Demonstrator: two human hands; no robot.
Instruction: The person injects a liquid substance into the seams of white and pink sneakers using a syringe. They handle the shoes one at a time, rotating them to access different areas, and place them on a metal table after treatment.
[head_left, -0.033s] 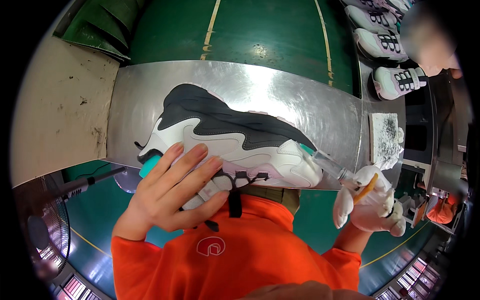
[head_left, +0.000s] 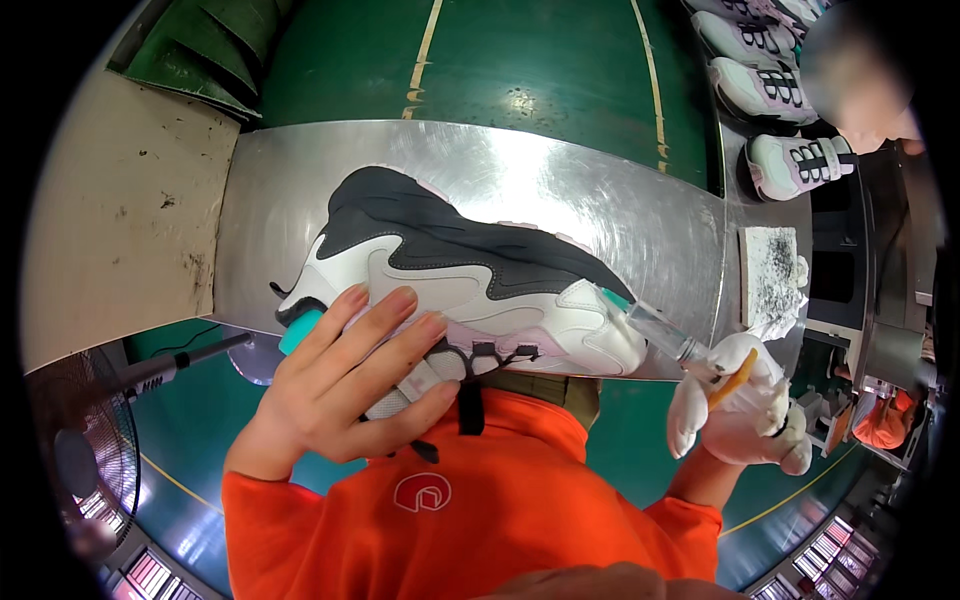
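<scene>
A white, grey and lilac sneaker (head_left: pixel 455 265) lies tilted on its side on the metal bench, its dark sole facing away from me and its toe to the right. My left hand (head_left: pixel 345 375), bare, grips the upper around the laces and tongue, fingers spread over the side. In a white glove, my right hand (head_left: pixel 740 400) holds a clear syringe (head_left: pixel 665 332). The syringe's green tip meets the seam between sole and upper near the toe. An orange-yellow strip (head_left: pixel 735 378) shows against the glove; what it belongs to is unclear.
The metal bench (head_left: pixel 280 190) has a beige panel (head_left: pixel 130 220) at its left. A stained white block (head_left: pixel 768 268) sits on the right, over crumpled white material. Several similar sneakers (head_left: pixel 795 165) line the far right, near another person's blurred hand. A fan (head_left: pixel 105 440) stands lower left.
</scene>
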